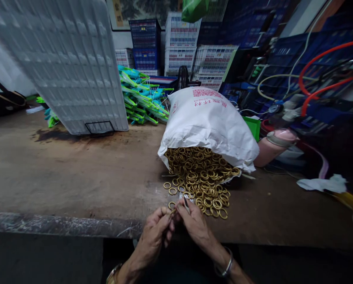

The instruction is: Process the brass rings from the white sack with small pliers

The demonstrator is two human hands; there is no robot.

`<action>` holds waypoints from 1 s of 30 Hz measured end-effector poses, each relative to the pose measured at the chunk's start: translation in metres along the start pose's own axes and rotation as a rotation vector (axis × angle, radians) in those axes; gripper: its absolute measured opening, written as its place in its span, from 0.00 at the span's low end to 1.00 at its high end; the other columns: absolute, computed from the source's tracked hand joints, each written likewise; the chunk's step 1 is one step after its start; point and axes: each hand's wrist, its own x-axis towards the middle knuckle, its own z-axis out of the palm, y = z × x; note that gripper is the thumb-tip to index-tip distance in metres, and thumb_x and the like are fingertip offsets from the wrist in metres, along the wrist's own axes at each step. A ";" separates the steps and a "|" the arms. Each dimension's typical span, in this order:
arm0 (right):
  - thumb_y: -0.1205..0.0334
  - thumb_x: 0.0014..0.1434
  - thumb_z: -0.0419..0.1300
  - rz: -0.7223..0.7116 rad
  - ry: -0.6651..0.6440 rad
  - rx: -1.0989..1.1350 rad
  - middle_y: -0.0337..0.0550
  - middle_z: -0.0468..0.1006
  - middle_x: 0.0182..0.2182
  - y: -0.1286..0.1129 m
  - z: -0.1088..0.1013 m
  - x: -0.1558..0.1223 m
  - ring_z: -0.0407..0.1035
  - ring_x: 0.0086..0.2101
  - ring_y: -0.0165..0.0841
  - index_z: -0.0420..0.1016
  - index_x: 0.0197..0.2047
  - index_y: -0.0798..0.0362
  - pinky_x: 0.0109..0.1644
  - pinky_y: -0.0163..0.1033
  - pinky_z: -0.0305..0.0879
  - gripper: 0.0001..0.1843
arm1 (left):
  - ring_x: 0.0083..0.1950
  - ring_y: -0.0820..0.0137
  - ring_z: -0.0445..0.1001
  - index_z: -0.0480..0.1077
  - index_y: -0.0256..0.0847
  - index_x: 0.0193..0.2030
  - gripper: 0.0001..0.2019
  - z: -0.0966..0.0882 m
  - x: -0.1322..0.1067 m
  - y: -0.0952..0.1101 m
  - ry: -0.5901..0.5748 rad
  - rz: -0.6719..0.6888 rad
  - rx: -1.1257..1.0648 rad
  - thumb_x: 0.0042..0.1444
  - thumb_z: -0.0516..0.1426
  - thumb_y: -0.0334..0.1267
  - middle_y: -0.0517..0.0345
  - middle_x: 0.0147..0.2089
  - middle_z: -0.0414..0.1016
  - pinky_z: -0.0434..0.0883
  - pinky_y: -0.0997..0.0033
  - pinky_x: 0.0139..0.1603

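**Your hands meet at the table's near edge, a brass-coloured ring in your left fingers**

Closest to you, a metal bangle circles your right wrist and a banded piece sits on your left. Your left hand pinches the brass-coloured ring between thumb and fingers, just above the near edge of the table. Your right hand is closed on a slim, dark-tipped tool, its fingertips right beside that ring; whether they touch it, you cannot tell from here.

Just beyond your fingers, loose rings spill from the open mouth of a white sack lying on its side, its mouth facing you. A few lie flat, apart from the heap, on its left.

Farther left you have a pale ribbed panel standing tilted, with green and blue plastic pieces behind it. Right of the sack leans a pink bottle. Stacked crates fill the back.
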 end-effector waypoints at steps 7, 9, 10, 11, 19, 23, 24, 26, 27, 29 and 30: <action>0.74 0.47 0.46 -0.161 -0.118 -0.496 0.37 0.69 0.24 0.003 0.004 -0.010 0.62 0.26 0.29 0.64 0.33 0.51 0.30 0.32 0.51 0.12 | 0.17 0.82 0.56 0.59 0.40 0.30 0.17 -0.002 -0.001 0.002 0.070 0.061 0.118 0.47 0.56 0.53 0.67 0.22 0.62 0.53 0.83 0.15; 0.76 0.43 0.46 -0.174 -0.153 -0.561 0.38 0.70 0.25 0.002 0.005 -0.012 0.63 0.27 0.29 0.63 0.34 0.52 0.30 0.32 0.50 0.16 | 0.16 0.83 0.55 0.59 0.40 0.29 0.18 -0.001 -0.001 0.002 0.090 0.059 0.115 0.46 0.56 0.54 0.68 0.21 0.62 0.52 0.83 0.15; 0.76 0.43 0.45 -0.176 -0.158 -0.590 0.38 0.71 0.26 0.002 0.006 -0.012 0.64 0.27 0.29 0.63 0.35 0.52 0.30 0.32 0.50 0.17 | 0.16 0.83 0.55 0.59 0.40 0.29 0.18 0.000 -0.002 0.003 0.100 0.063 0.119 0.45 0.56 0.54 0.68 0.20 0.61 0.52 0.83 0.15; 0.76 0.43 0.45 -0.176 -0.163 -0.617 0.38 0.71 0.26 0.002 0.006 -0.012 0.64 0.28 0.30 0.63 0.36 0.52 0.30 0.32 0.50 0.17 | 0.16 0.82 0.56 0.59 0.40 0.29 0.18 0.000 -0.002 0.004 0.110 0.072 0.129 0.45 0.56 0.54 0.68 0.20 0.61 0.52 0.83 0.16; 0.76 0.43 0.46 -0.130 -0.163 -0.773 0.41 0.72 0.30 0.001 0.011 -0.014 0.65 0.31 0.33 0.61 0.41 0.53 0.32 0.34 0.50 0.20 | 0.15 0.83 0.55 0.58 0.40 0.27 0.18 -0.006 -0.006 -0.001 0.120 0.079 0.191 0.47 0.55 0.54 0.68 0.19 0.62 0.52 0.84 0.13; 0.78 0.45 0.47 -0.056 -0.124 -0.839 0.42 0.74 0.29 0.002 0.014 -0.009 0.67 0.30 0.33 0.62 0.41 0.54 0.31 0.34 0.50 0.19 | 0.14 0.83 0.57 0.59 0.40 0.28 0.15 -0.016 -0.015 -0.009 0.074 0.068 0.086 0.50 0.55 0.50 0.68 0.19 0.63 0.55 0.84 0.12; 0.78 0.46 0.47 -0.034 -0.104 -0.848 0.43 0.74 0.29 0.004 0.013 -0.006 0.67 0.30 0.33 0.62 0.41 0.54 0.30 0.33 0.50 0.18 | 0.14 0.83 0.57 0.59 0.39 0.29 0.15 -0.017 -0.017 -0.009 0.049 0.069 0.044 0.50 0.56 0.49 0.68 0.19 0.63 0.56 0.84 0.13; 0.77 0.49 0.46 -0.008 -0.046 -0.851 0.44 0.74 0.29 0.009 0.011 -0.001 0.68 0.30 0.32 0.62 0.40 0.55 0.31 0.33 0.50 0.16 | 0.15 0.82 0.58 0.60 0.39 0.29 0.13 -0.019 -0.021 -0.008 0.003 0.064 -0.071 0.50 0.57 0.47 0.67 0.20 0.64 0.57 0.82 0.13; 0.77 0.50 0.47 -0.006 -0.016 -0.843 0.44 0.75 0.29 0.011 0.010 0.001 0.68 0.30 0.32 0.62 0.40 0.55 0.31 0.33 0.51 0.14 | 0.15 0.81 0.58 0.61 0.39 0.29 0.13 -0.019 -0.022 -0.007 -0.004 0.055 -0.136 0.50 0.57 0.46 0.65 0.21 0.65 0.57 0.82 0.13; 0.73 0.53 0.48 -0.026 0.029 -0.829 0.45 0.75 0.30 0.014 0.010 0.004 0.69 0.31 0.33 0.61 0.41 0.55 0.31 0.34 0.51 0.11 | 0.18 0.80 0.61 0.62 0.38 0.29 0.13 -0.020 -0.022 -0.002 0.017 0.024 -0.249 0.50 0.57 0.46 0.61 0.26 0.69 0.58 0.81 0.14; 0.71 0.54 0.49 -0.047 0.042 -0.828 0.45 0.75 0.31 0.015 0.011 0.005 0.69 0.31 0.34 0.61 0.41 0.54 0.31 0.34 0.51 0.10 | 0.20 0.80 0.63 0.63 0.37 0.29 0.13 -0.020 -0.021 0.000 0.038 0.003 -0.287 0.50 0.57 0.45 0.58 0.29 0.70 0.59 0.81 0.15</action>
